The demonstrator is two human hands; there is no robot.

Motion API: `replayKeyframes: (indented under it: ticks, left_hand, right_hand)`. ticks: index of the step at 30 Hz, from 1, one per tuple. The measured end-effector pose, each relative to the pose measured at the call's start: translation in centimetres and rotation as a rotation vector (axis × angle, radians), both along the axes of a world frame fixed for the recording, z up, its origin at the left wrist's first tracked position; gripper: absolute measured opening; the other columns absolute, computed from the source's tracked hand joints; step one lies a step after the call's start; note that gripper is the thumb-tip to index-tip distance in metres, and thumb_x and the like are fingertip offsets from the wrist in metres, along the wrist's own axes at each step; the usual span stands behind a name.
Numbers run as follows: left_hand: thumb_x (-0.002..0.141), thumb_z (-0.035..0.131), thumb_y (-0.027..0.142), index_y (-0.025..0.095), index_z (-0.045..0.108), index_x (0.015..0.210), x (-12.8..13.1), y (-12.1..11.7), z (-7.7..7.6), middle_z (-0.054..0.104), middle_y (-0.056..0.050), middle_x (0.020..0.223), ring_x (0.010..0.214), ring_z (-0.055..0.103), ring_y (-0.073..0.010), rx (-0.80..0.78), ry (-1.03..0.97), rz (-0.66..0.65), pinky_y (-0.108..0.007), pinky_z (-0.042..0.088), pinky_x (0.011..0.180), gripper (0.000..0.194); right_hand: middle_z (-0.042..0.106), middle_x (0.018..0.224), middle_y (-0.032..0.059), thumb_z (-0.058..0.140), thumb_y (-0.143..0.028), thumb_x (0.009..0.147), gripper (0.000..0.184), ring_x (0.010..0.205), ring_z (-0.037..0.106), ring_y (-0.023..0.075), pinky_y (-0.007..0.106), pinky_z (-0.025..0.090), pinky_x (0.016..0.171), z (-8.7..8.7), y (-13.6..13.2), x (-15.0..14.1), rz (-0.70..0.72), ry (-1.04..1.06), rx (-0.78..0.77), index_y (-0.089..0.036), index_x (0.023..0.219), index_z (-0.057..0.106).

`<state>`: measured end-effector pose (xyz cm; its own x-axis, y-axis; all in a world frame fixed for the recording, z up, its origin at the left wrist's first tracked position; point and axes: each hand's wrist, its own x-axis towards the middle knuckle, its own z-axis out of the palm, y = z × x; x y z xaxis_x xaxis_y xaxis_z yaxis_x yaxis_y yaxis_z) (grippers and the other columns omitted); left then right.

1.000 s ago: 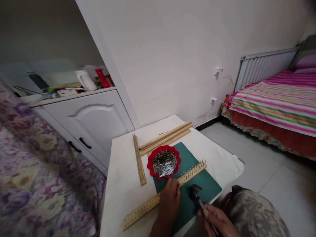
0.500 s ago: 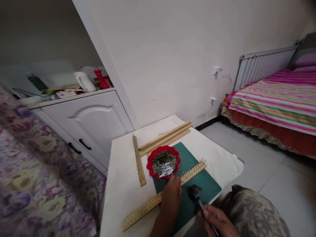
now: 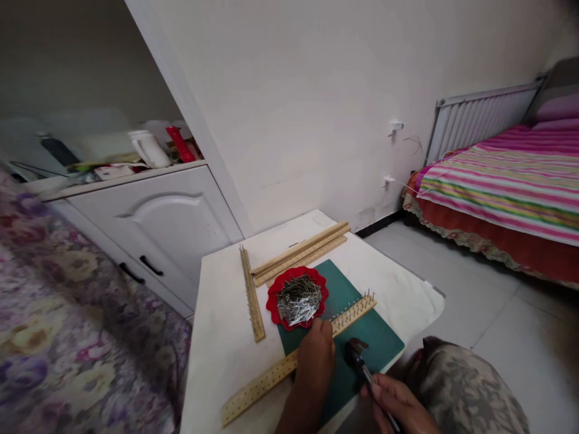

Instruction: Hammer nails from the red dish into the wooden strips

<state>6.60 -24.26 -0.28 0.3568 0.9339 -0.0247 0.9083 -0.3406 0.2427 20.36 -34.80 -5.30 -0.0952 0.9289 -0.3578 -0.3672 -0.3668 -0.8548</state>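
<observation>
My left hand (image 3: 315, 357) rests closed on a long wooden strip (image 3: 257, 386) drilled with holes, its fingertips pinched at the strip beside a row of nails standing in its far end (image 3: 355, 310); what the fingers pinch is too small to see. My right hand (image 3: 398, 404) grips the handle of a small hammer (image 3: 355, 355), whose dark head hovers just above the green cutting mat (image 3: 380, 337). A red scalloped dish (image 3: 296, 298) heaped with small nails sits just beyond my left hand.
Two more wooden strips (image 3: 301, 253) and a nailed strip (image 3: 251, 292) lie on the white table (image 3: 217, 361). A white cabinet (image 3: 158, 223) stands to the left, a striped bed (image 3: 502, 193) and radiator (image 3: 474, 117) to the right. My camouflage-trousered knee (image 3: 461, 392) is below the table's edge.
My left hand shifted slightly forward along the strip toward the nails. The hammer stays almost where it was. The view drifted a little.
</observation>
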Motion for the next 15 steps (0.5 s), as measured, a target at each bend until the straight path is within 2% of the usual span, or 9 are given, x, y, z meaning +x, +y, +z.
replayKeyframes:
  ticks: [8,15]
  left_hand:
    - [0.082,0.040,0.010,0.019,0.053,0.083,0.1,0.2,0.0,0.054,-0.003,0.093,0.077,0.054,-0.0130,0.017,-0.018,-0.003,-0.023,0.033,0.064,0.015]
    - [0.085,0.036,0.017,0.020,0.053,0.076,0.1,0.3,-1.7,0.055,-0.002,0.081,0.074,0.053,-0.0126,0.096,-0.298,0.001,-0.022,0.036,0.067,0.019]
  right_hand:
    - [0.048,0.036,-0.0074,0.057,-0.062,0.068,0.046,0.027,0.029,0.0034,0.016,0.013,0.030,-0.4,0.2,0.1,0.047,0.005,0.023,-0.017,0.070,0.053]
    - [0.049,0.037,-0.0066,0.056,-0.061,0.069,0.046,0.029,0.029,0.0034,0.016,0.014,0.031,-0.1,0.1,0.1,0.021,-0.010,0.020,-0.015,0.072,0.055]
